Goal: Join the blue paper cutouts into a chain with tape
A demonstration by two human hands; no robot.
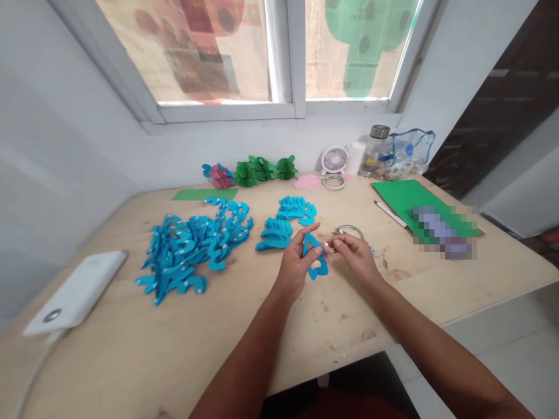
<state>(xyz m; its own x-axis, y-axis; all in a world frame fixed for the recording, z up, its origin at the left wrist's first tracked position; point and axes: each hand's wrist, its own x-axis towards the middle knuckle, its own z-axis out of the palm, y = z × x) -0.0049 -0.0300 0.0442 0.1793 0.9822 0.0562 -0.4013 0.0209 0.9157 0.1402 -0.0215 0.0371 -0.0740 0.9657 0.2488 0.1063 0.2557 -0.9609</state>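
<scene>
In the middle of the table, my left hand (pixel 296 265) is closed around a blue paper cutout (pixel 321 270) with curved edges. Close against it, my right hand (pixel 356 255) pinches at a small white square (pixel 326 245) by the cutout's edge; whether the square is stuck to the paper is too small to tell. Just beyond my left hand are two stacks of folded blue paper pieces, one nearer (pixel 275 234) and one farther (pixel 297 208). To the left lies a big heap of blue paper cutouts (pixel 187 250), many bearing small white squares. Behind my right hand rests a roll of tape (pixel 350 231).
A white power bank (pixel 78 294) with a cable lies at left. Along the wall are green paper pompoms (pixel 262 169), a small fan (pixel 335 159), another tape roll (pixel 333 182) and a bottle (pixel 374 152). Green paper (pixel 402 195) and a white pen (pixel 390 213) lie at right.
</scene>
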